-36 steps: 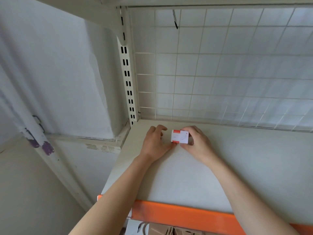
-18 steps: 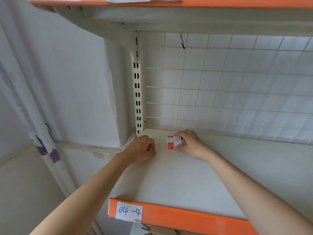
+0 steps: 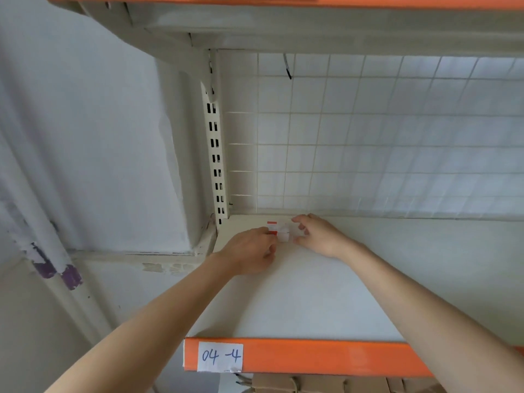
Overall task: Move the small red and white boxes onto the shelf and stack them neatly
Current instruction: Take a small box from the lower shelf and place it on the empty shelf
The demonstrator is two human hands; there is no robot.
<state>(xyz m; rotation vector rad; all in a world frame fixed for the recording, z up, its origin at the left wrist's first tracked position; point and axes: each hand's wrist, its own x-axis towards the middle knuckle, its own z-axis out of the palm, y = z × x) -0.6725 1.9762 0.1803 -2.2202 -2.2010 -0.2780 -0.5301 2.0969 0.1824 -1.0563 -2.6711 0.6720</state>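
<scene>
Between the two hands, at the far left corner of the shelf (image 3: 312,293), sit the small red and white boxes (image 3: 279,232); motion blur smears them, so whether this is one box or two stacked cannot be told. They lie on the shelf board just in front of the wire grid back panel (image 3: 368,137) and just right of the slotted upright (image 3: 215,154).

The left hand (image 3: 249,252) has its fingers curled, with the fingertips touching the boxes' left edge; it looks like a light pinch, though blur hides the contact. The right hand (image 3: 317,236) is on the boxes' other side with fingers loosely spread, its thumb and forefinger bracketing the right edge (whether it grips or merely steadies is not clear).

Working from both sides probably serves to square the boxes and nudge them back into the corner, where the upright and grid offer straight edges to align against. Below the arms runs the orange front rail (image 3: 326,357) bearing a handwritten label (image 3: 220,356) reading 04-4.
</scene>
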